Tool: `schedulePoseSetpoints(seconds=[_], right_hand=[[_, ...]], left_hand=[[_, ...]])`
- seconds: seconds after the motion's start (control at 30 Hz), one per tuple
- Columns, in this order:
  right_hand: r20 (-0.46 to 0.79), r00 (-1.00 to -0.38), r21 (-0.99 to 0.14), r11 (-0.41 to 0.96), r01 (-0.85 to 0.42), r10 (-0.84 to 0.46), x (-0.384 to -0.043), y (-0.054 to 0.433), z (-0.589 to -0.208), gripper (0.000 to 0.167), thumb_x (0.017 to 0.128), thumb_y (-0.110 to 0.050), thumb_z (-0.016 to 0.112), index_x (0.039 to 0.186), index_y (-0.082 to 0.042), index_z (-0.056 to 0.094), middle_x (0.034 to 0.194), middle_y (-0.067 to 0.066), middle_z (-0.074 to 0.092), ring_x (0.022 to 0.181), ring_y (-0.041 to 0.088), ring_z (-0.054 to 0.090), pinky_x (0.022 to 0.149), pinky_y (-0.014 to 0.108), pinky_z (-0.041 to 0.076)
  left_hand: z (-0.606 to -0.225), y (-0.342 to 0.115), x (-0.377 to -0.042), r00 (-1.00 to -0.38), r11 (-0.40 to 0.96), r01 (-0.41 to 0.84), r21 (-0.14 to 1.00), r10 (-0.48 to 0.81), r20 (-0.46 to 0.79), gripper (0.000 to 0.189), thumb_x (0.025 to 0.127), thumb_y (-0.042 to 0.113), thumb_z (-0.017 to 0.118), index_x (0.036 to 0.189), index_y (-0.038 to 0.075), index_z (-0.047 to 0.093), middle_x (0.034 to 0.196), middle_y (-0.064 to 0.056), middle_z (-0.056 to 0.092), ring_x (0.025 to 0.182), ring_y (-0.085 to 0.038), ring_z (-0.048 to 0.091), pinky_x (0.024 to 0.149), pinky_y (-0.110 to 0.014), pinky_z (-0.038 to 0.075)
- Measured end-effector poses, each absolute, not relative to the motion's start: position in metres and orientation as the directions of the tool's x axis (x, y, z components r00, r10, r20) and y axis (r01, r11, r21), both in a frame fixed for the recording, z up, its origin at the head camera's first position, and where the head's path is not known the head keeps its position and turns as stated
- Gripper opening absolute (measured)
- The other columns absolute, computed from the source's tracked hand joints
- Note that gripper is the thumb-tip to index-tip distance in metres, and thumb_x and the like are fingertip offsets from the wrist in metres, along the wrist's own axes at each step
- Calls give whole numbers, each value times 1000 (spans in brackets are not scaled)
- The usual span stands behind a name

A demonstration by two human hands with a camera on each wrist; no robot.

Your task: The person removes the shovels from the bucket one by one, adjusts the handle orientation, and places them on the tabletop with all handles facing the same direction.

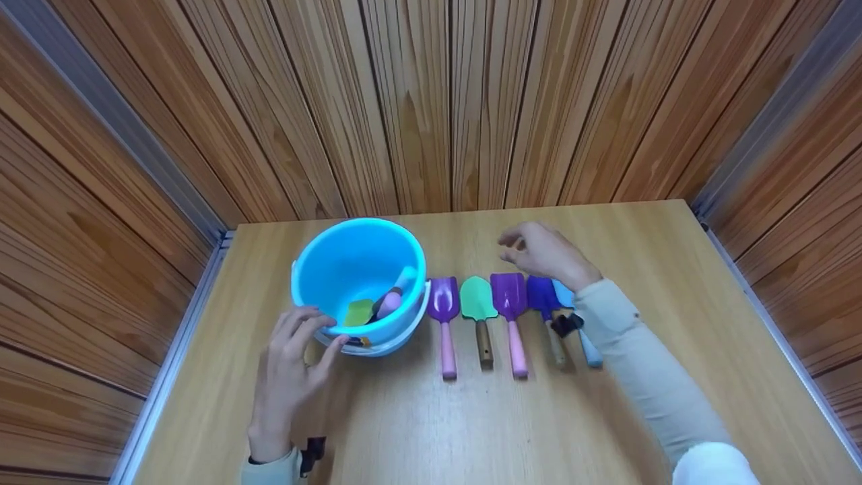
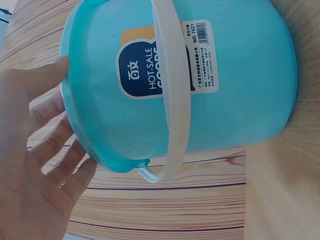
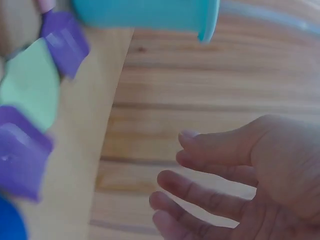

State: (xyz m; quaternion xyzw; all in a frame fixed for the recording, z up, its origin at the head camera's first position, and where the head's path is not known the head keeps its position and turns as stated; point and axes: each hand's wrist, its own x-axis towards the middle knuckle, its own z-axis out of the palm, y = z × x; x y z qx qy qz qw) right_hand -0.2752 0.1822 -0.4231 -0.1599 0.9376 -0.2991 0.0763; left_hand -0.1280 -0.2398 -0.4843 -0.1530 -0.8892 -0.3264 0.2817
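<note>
A light blue toy bucket [image 1: 357, 269] stands upright left of the middle of the table, its white handle [image 2: 175, 100] hanging down. My left hand [image 1: 289, 370] holds the bucket's near-left rim, thumb outside and fingertips partly hidden behind the rim. Inside lie a yellow-green piece [image 1: 359, 312] and several handles, partly covered. My right hand [image 1: 542, 252] hovers beyond the row of toy shovels, fingers loosely bent and holding nothing. In that row are a purple shovel [image 1: 444, 300], a green shovel [image 1: 479, 298], another purple shovel [image 1: 509, 295], a dark blue shovel [image 1: 543, 295] and a light blue shovel [image 1: 592, 350].
Wood-patterned panels [image 1: 427, 108] enclose the light wooden table [image 1: 438, 431] at the back and sides. Metal strips [image 1: 165, 377] run along its side edges. My right sleeve [image 1: 646, 364] passes over the right end of the row and partly covers the light blue shovel.
</note>
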Motion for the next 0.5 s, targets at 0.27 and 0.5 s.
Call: schedulePoseSetpoints(seconds=[0.27, 0.5], right_hand=[[65, -845, -552, 686, -474, -531, -294, 117, -386, 35, 105, -16, 70, 135, -1, 70, 128, 19, 73, 112, 32, 73, 92, 44, 64], [99, -747, -535, 598, -597, -658, -299, 69, -373, 35, 106, -19, 68, 137, -3, 70, 133, 17, 72, 119, 33, 71, 100, 46, 62]], left_hand=[[-487, -239, -127, -758, 736, 494, 463, 103, 644, 31, 86, 23, 93, 113, 15, 79, 121, 1, 73, 119, -12, 64, 100, -38, 62], [-486, -238, -128, -761, 726, 496, 477, 98, 642, 31, 87, 24, 92, 114, 16, 79, 122, 2, 72, 120, -10, 63, 107, -14, 49]])
